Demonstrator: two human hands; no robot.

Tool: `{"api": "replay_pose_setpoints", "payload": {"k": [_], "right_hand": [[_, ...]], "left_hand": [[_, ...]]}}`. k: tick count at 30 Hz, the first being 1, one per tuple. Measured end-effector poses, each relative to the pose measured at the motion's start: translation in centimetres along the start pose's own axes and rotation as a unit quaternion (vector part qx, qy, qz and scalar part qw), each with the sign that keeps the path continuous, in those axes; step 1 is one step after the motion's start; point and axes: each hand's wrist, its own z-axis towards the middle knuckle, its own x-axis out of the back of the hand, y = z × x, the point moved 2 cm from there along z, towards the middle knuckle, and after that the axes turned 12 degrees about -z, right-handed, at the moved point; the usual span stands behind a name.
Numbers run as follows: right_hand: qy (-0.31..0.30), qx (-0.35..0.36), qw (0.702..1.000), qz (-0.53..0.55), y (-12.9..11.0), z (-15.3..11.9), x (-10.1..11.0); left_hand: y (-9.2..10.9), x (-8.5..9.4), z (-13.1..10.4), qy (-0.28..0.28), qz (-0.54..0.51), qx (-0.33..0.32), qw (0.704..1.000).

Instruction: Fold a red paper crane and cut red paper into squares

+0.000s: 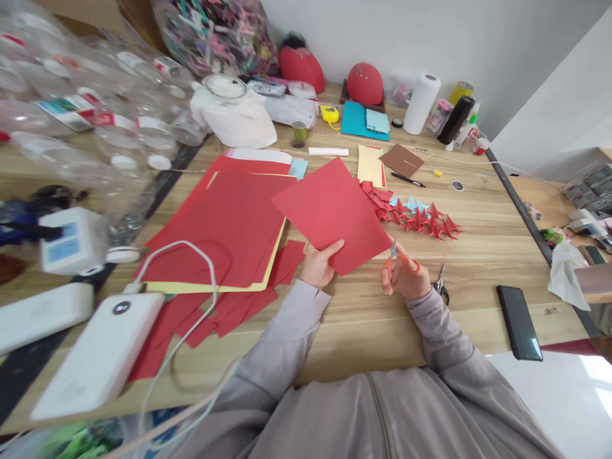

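A square sheet of red paper (335, 213) is held up above the table by my left hand (319, 264), its thumb on top and fingers underneath. Orange-handled scissors (393, 250) are in my right hand (406, 275), fingers around the handles, with the short blades pointing away from me beside the sheet's right corner. To the left lies a stack of red paper (234, 223) with yellow sheets showing at its edges. Red paper strips (243, 306) stick out below the stack. Folded red paper pieces (430, 220), with some light blue ones among them, sit beyond my right hand.
A second pair of scissors (440, 284) lies by my right wrist, and a black phone (519, 322) is farther right. A white power bank (100, 354) with a looping cable stands front left. Plastic bottles (115, 127) crowd the back left. A brown paper piece (401, 159) lies behind.
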Motion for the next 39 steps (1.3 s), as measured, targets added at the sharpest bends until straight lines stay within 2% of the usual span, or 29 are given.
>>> {"api": "replay_pose_setpoints", "payload": {"k": [3,8,17,23,28,31,39], "right_hand": [[-0.003,-0.005,1.000,0.002,0.2,-0.1,0.1],[-0.003,-0.030,0.999,-0.015,0.5,-0.1,0.2],[-0.010,0.001,1.000,-0.009,1.0,0.0,0.2],[-0.007,-0.008,1.000,-0.017,0.8,0.0,0.1],[-0.038,0.023,0.999,-0.005,0.9,0.0,0.0],[-0.053,0.025,0.998,-0.004,1.0,0.0,0.0],[-0.049,-0.014,0.998,0.032,1.2,-0.1,-0.1]], "left_hand": [[0.4,-0.2,-0.1,-0.010,-0.008,0.023,1.000],[0.7,-0.1,0.0,-0.006,-0.012,0.025,1.000],[0.4,-0.1,-0.1,0.002,0.000,0.063,0.998],[1.0,-0.5,-0.2,-0.037,-0.013,0.051,0.998],[1.0,-0.3,-0.2,-0.023,-0.024,0.049,0.998],[0.6,-0.2,0.0,-0.003,-0.024,0.024,0.999],[0.8,-0.3,0.4,0.012,0.028,-0.119,0.992]]}}
